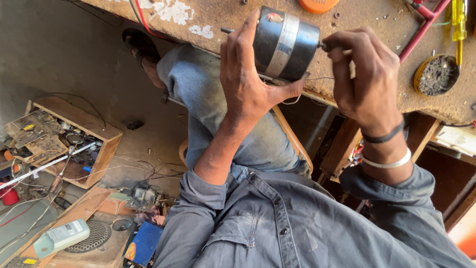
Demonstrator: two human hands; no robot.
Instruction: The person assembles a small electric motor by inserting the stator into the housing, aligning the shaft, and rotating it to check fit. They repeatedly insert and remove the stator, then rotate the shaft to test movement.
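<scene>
your left hand [248,79] is wrapped around the near side of a black motor [285,44], fingers up over its left end and thumb stretched under it toward the right, clamped firm on the body. the forearm rises from a rolled grey sleeve and crosses over your knee. the motor lies on its side at the near edge of the workbench [377,30], shaft [227,30] sticking out to the left, with a silver band around its middle and a small reddish sticker near the top.

your right hand [369,74] sits just right of the motor, fingers curled together and pinching at the stub on its right end; what exactly is gripped there you cannot tell. the wrist is bent inward and wears a black band and a white band.

on the bench to the far right lies a yellow screwdriver [459,22], beside a round tin [436,74] full of dark bits. an orange lid [317,5] shows at the far edge.

down on the floor to the left stands a wooden box [106,149] holding circuit boards. nearer lies a pale rectangular meter [62,237] on a round speaker grille, with a blue box [145,243] to its right.
</scene>
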